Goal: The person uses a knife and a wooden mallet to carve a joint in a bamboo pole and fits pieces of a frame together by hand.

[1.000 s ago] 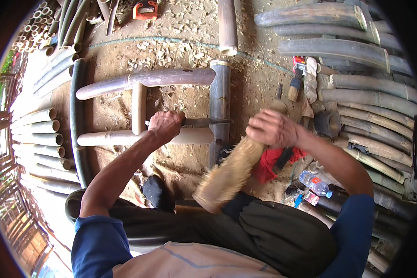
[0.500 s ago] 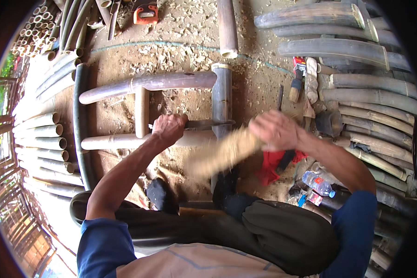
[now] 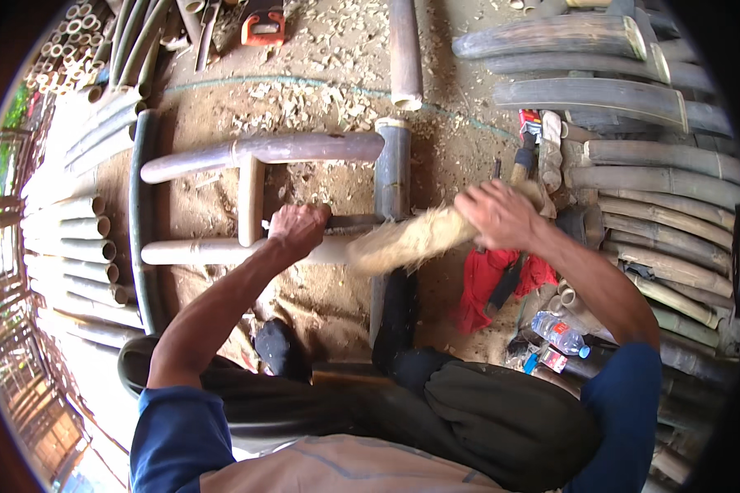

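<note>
Head view, only one: left hand (image 3: pixel 298 228) closed tight round the handle of a dark blade (image 3: pixel 353 222), fingers fully wrapped; blade points right and reaches the dark bamboo tube (image 3: pixel 393 168), far end hidden behind the club. Right hand (image 3: pixel 495 215) closed round the narrow end of a pale, frayed wooden club (image 3: pixel 415 241), thick end lying over the tube and the lower bamboo rail (image 3: pixel 193 252) as seen from above; contact with blade, can't tell. Upper bamboo rail (image 3: pixel 312 148) meets the tube near its top; short crosspiece (image 3: pixel 251 201) spans between rails. Step, judging by the pose: knocking the blade into the tube with the club. Next blow calls for a steady left fist, blade held on its line, club landing on the blade's back clear of the left fingers. Around: shavings (image 3: pixel 321 107) on the ground, orange-handled saw (image 3: pixel 263 29) up top, red cloth (image 3: pixel 477 292) and bottle (image 3: pixel 561 333) lower right.
</note>
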